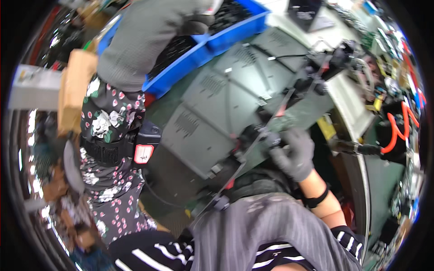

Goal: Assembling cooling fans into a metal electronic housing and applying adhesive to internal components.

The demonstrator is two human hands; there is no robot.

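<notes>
My left hand (192, 16), in a grey knit glove, reaches over a blue bin (178, 61) full of small black parts. Its thumb shows, but the other fingers are smeared and partly cut off by the top edge. A floral sleeve covers that arm. My right hand (296, 151), also gloved in grey, is closed, fingertips against a small dark fitting (271, 137) on a thin diagonal rail (246, 156). What it pinches is hidden. Beyond the rail lie several flat dark-grey panels (208, 131) with slots and thin black cables.
A second blue bin (239, 27) of black parts adjoins the first. Cardboard (74, 90) stands at the left. Toward the right are a pale worktop edge (355, 104), an orange coiled hose (393, 133) and cluttered tools. A dark device with a white-and-red tag (143, 153) is beside my left sleeve.
</notes>
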